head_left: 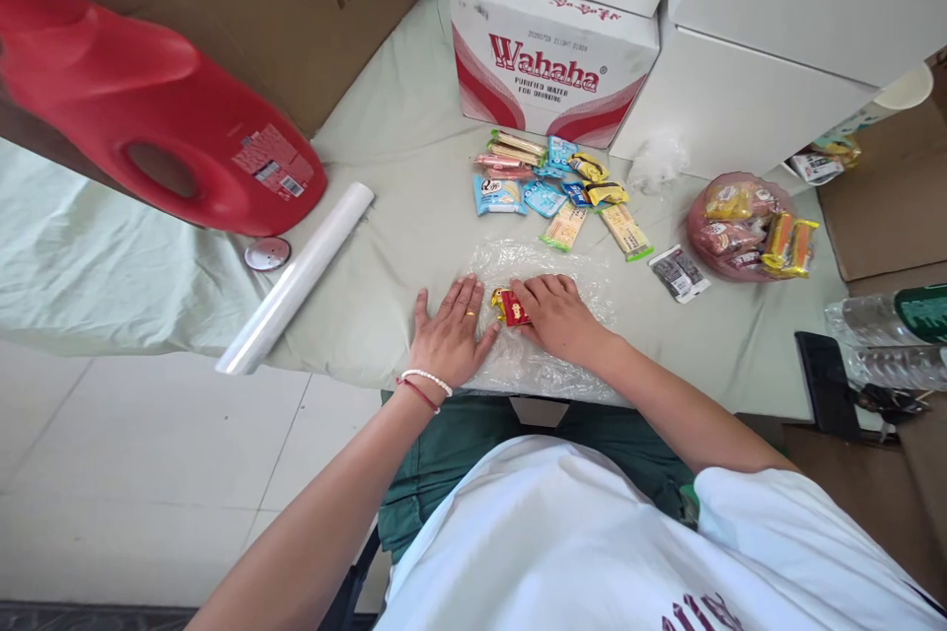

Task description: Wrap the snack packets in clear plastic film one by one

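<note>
My left hand (pixel 449 333) lies flat, fingers stretched out, on the left edge of a clear plastic bag (pixel 551 365) spread on the pale green cloth. A small red and yellow snack packet (pixel 510 307) sits on the bag between my hands. My right hand (pixel 558 314) rests palm down beside it, fingertips touching the packet's right end, fingers slightly curled. Just beyond lies a loose pile of snack packets (pixel 556 187), blue, yellow and tan.
A roll of clear film (pixel 296 278) lies to the left, near a red detergent jug (pixel 148 108) and a small round lid (pixel 267 253). A Wahaha water carton (pixel 547 59) and white boxes stand behind. A pink bag of snacks (pixel 744 227), water bottles (pixel 888 335) are right.
</note>
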### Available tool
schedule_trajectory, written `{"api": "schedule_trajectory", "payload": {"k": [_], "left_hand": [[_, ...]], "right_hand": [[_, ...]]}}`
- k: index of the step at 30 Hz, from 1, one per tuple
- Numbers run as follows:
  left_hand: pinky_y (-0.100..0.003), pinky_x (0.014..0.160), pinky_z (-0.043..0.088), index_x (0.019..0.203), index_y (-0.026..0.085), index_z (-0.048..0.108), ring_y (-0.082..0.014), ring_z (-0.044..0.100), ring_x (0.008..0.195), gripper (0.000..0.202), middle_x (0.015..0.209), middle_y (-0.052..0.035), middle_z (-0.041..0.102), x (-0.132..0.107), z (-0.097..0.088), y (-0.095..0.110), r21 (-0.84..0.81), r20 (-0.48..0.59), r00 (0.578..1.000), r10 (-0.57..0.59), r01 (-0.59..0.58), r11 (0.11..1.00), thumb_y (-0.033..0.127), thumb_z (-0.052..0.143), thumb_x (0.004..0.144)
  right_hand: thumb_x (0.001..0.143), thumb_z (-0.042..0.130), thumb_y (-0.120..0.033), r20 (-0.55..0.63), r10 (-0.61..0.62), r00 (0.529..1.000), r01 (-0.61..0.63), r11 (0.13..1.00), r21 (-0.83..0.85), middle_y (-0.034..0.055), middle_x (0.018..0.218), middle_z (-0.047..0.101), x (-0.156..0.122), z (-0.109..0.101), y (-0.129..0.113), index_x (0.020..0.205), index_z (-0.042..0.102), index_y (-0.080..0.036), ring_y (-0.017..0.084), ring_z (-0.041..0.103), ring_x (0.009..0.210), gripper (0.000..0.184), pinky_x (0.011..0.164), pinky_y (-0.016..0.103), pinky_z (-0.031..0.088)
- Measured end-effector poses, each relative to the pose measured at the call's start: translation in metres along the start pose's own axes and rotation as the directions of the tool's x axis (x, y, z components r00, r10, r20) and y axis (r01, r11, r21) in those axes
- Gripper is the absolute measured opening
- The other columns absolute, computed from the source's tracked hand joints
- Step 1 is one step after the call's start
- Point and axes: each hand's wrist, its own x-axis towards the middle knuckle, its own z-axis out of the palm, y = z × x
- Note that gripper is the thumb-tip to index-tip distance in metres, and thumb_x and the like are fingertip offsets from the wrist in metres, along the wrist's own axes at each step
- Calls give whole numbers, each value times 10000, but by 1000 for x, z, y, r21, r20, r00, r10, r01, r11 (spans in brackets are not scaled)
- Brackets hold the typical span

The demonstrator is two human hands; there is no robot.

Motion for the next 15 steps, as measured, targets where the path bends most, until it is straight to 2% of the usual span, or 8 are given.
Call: {"api": "schedule_trajectory", "payload": {"k": [3, 9, 15], "left_hand": [[-661, 1293, 14, 1664, 178, 278, -303, 346, 1577, 691, 1704, -141, 307, 0, 0, 1, 5, 6, 1000, 1, -1, 1000, 523, 282, 1065], [-672, 1287, 30, 1664, 183, 277, -320, 351, 1573, 690, 1701, -144, 321, 0, -2, 1, 11, 13, 1000, -4, 4, 1000, 517, 293, 1061], [-662, 1290, 54, 1669, 199, 271, -330, 350, 1573, 692, 1706, -146, 306, 1, -3, 2, 31, 36, 999, -16, 15, 999, 515, 309, 1054]], "right_hand": [[1018, 573, -506, -24, 8, 1000, -7, 999, 49, 234, 1466, 558, -3, 1, 2, 1590, 392, -56, 365, 449, 1302, 750, 1092, 501, 297], [1030, 547, -322, -17, -12, 1000, 12, 1000, -18, 205, 1343, 627, -3, 8, 2, 1579, 424, -97, 358, 473, 1233, 606, 1065, 499, 294], [1021, 573, -345, -11, -48, 999, 48, 998, -52, 192, 1261, 642, -8, 7, 10, 1556, 453, -103, 355, 483, 1180, 599, 1035, 487, 301]]}}
